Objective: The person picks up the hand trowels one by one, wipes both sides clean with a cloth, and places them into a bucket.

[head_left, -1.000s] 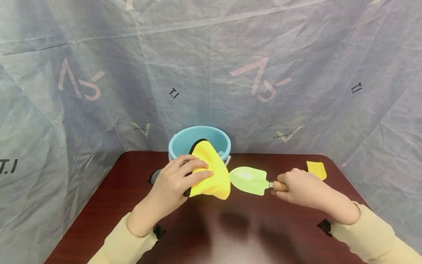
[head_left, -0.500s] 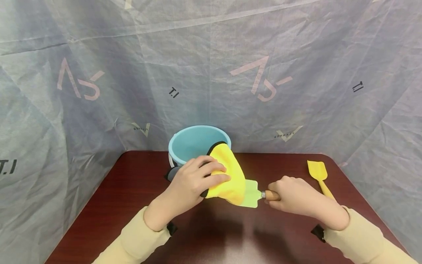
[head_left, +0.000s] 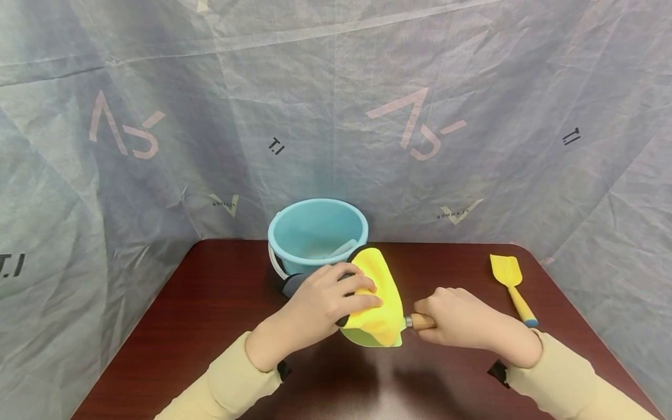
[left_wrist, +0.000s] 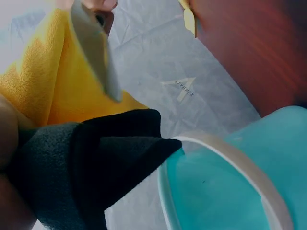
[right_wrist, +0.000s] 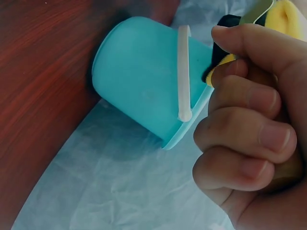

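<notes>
Runs free over the table (head_left: 436, 268) between bucket (head_left: 315, 220) and yellow shovel (head_left: 513, 286), also left of the bucket; meets the bucket just beyond the left hand (head_left: 322, 306); stops at cloth (head_left: 384, 300) and trowel (head_left: 364, 339) before the right hand (head_left: 454, 319)

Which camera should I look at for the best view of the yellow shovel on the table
The head view: it shows the yellow shovel end to end, with nothing in front of it, lying on the table. The left wrist view shows only a small yellow piece at its top edge, probably that shovel; the right wrist view doesn't show it.
</notes>
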{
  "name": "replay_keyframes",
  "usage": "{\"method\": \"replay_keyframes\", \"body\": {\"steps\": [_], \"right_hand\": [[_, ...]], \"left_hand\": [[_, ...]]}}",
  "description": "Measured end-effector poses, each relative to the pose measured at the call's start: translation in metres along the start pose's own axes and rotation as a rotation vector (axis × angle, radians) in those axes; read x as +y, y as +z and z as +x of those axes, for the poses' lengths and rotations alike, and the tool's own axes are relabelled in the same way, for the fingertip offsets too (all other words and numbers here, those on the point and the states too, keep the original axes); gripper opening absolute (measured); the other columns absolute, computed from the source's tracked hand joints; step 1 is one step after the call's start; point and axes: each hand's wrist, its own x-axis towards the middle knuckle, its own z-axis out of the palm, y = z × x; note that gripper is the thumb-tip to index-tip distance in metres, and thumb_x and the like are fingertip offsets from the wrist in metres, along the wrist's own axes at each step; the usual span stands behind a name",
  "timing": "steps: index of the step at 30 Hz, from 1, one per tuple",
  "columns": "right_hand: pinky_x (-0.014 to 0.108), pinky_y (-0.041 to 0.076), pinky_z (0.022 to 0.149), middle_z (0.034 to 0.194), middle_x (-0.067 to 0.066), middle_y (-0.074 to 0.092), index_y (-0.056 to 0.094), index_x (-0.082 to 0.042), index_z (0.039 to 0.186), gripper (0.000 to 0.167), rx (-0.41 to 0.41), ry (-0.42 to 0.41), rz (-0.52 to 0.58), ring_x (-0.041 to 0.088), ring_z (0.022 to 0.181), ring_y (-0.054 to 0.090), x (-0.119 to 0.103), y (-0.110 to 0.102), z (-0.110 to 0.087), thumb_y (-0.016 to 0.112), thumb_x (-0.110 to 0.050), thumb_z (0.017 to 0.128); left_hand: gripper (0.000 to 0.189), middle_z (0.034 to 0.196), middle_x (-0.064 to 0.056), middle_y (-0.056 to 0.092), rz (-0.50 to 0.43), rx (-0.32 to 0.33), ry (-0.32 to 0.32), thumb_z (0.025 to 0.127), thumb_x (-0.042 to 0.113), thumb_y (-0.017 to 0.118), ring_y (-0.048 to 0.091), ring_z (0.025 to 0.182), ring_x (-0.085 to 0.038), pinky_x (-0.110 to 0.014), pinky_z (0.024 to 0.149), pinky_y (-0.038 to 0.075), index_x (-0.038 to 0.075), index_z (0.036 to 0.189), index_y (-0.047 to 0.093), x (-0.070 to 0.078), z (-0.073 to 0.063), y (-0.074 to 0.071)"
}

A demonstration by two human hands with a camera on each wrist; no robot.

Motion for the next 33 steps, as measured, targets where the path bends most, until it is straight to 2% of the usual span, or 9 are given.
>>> {"method": "replay_keyframes", "body": {"steps": [6, 19, 28, 33], "right_hand": [[0.018, 0.019, 0.043, 0.056, -0.017, 0.016, 0.035, -0.023, 0.056, 0.037, 0.012, -0.033, -0.036, -0.001, 0.052, 0.016, 0.0, 0.0, 0.002, 0.068, -0.019, 0.072], [0.019, 0.022, 0.042, 0.054, -0.017, 0.016, 0.037, -0.024, 0.056, 0.036, 0.064, -0.067, -0.112, 0.001, 0.05, 0.019, -0.001, -0.002, 0.0, 0.07, -0.02, 0.069], [0.019, 0.018, 0.041, 0.054, -0.017, 0.015, 0.035, -0.024, 0.055, 0.038, 0.055, -0.079, -0.117, 0.001, 0.049, 0.017, -0.002, -0.003, 0.001, 0.069, -0.02, 0.07], [0.018, 0.017, 0.041, 0.053, -0.018, 0.017, 0.036, -0.025, 0.056, 0.038, 0.037, -0.086, -0.084, -0.001, 0.048, 0.017, -0.002, 0.0, 0.001, 0.07, -0.022, 0.073]], "left_hand": [[0.033, 0.102, 0.01, 0.061, 0.009, -0.046, 0.009, 0.073, 0.005, 0.075, 0.055, 0.103, -0.015, -0.026, 0.079, 0.047, 0.026, 0.099, 0.069, 0.004, -0.001, 0.007], [0.03, 0.099, 0.01, 0.061, 0.027, -0.104, 0.021, 0.076, 0.005, 0.073, 0.054, 0.1, -0.013, -0.023, 0.071, 0.044, 0.028, 0.095, 0.07, 0.007, -0.002, 0.011], [0.028, 0.1, 0.011, 0.06, 0.029, -0.216, -0.003, 0.08, 0.007, 0.07, 0.052, 0.099, -0.014, -0.026, 0.073, 0.044, 0.03, 0.097, 0.07, 0.012, -0.003, 0.007], [0.026, 0.097, 0.011, 0.06, 0.041, -0.288, -0.008, 0.079, 0.01, 0.072, 0.051, 0.095, -0.013, -0.025, 0.071, 0.042, 0.03, 0.096, 0.071, 0.014, -0.003, 0.006]]}}
